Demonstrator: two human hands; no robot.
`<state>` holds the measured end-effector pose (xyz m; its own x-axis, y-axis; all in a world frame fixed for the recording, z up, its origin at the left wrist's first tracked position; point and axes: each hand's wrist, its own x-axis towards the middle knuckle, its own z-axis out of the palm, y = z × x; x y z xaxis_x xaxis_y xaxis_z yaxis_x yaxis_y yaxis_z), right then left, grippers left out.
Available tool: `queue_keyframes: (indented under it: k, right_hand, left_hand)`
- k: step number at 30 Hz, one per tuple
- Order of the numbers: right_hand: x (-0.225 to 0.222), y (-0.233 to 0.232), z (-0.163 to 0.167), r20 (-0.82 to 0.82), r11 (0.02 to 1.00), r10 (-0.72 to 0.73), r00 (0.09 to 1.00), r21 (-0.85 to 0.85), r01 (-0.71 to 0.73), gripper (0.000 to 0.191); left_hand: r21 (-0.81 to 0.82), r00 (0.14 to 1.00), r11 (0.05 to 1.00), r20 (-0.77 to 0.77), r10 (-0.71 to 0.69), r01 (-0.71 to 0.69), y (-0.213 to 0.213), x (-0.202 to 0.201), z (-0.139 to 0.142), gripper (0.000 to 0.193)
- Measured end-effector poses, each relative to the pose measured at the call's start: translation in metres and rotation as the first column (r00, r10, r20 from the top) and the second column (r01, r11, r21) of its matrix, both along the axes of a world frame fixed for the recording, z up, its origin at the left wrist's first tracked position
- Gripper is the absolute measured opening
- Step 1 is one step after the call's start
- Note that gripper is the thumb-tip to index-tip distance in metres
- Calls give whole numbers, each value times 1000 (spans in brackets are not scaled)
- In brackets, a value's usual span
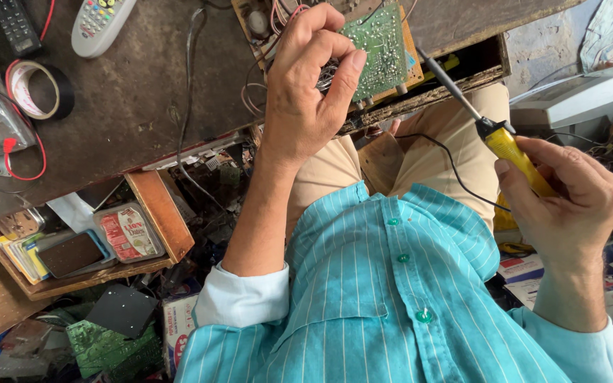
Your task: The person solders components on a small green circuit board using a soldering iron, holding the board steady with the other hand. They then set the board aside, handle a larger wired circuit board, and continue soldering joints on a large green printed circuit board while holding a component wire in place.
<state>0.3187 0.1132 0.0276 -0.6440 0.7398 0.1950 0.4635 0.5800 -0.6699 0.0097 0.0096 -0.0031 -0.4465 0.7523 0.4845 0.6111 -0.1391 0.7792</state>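
At the workbench (136, 106), left hand (306, 92) pinches circuit board (381, 46); right hand (569, 198) grips soldering iron (494, 135).

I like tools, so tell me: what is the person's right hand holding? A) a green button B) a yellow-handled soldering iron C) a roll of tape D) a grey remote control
B: the right hand wraps around the yellow handle of the soldering iron, whose dark metal tip points toward the green circuit board that the left hand steadies.
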Motion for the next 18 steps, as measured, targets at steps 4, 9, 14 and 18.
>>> queue_keyframes:
  k: [4, 9, 14, 18]
  right_hand:
    - [-5, -1, 7, 14, 998, 64, 998, 5, -64, 21]
    - [-12, -4, 13, 92, 997, 54, 994, -57, -49, 28]
    - [-9, -4, 9, 32, 997, 62, 998, 33, -63, 21]
    - [3, 1, 1, 21, 1000, 14, 1000, 12, -14, 23]
  left_hand:
    - [5, 999, 999, -19, -44, 44, -4, -2, 1, 11]
    - [-26, 995, 995, -17, -97, 96, -5, -4, 0, 12]
    - [-25, 995, 995, -32, -94, 94, -4, -4, -1, 13]
    - [-21, 995, 996, -31, -90, 90, -3, -3, -1, 13]
